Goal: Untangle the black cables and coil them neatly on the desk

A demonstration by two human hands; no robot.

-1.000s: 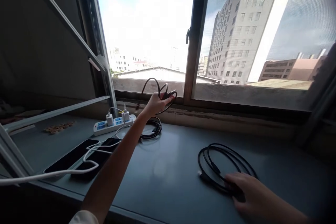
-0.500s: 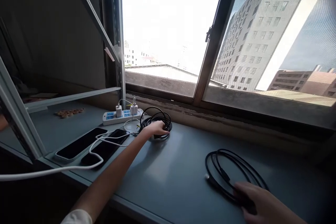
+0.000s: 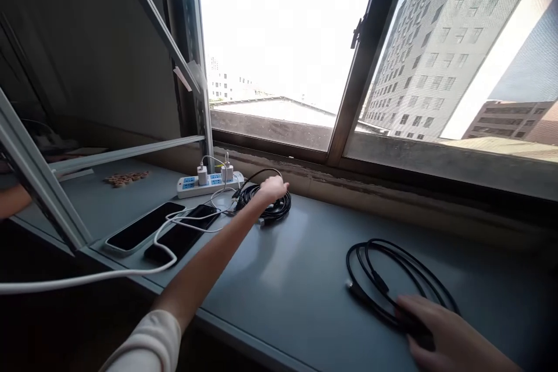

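My left hand point(image 3: 274, 188) reaches far across the grey desk and is closed at the top of a coiled black cable point(image 3: 278, 213). One strand of that coil arches up to its fingers, while the rest lies on the desk. A small light connector point(image 3: 261, 222) shows at the coil's near edge. On the right, my right hand point(image 3: 429, 322) is wrapped round the near side of a second coiled black cable point(image 3: 368, 296). This coil has wide, loose loops and a metal-tipped plug point(image 3: 350, 285) at its left. My right fingertips are partly hidden.
A white power strip point(image 3: 209, 187) with two chargers stands by the wall. Two phones, one light-edged point(image 3: 143, 226) and one dark point(image 3: 185, 233), lie under a white cable point(image 3: 87, 285). Metal frame posts point(image 3: 39, 168) rise at left; small brown pieces point(image 3: 126, 178) lie behind them. Another person's arm point(image 3: 15, 200) shows far left.
My left hand has risen to the top of the far coil, drawing a strand up, and the coil's connector now shows. My right hand keeps its hold. The whole view has shifted slightly.
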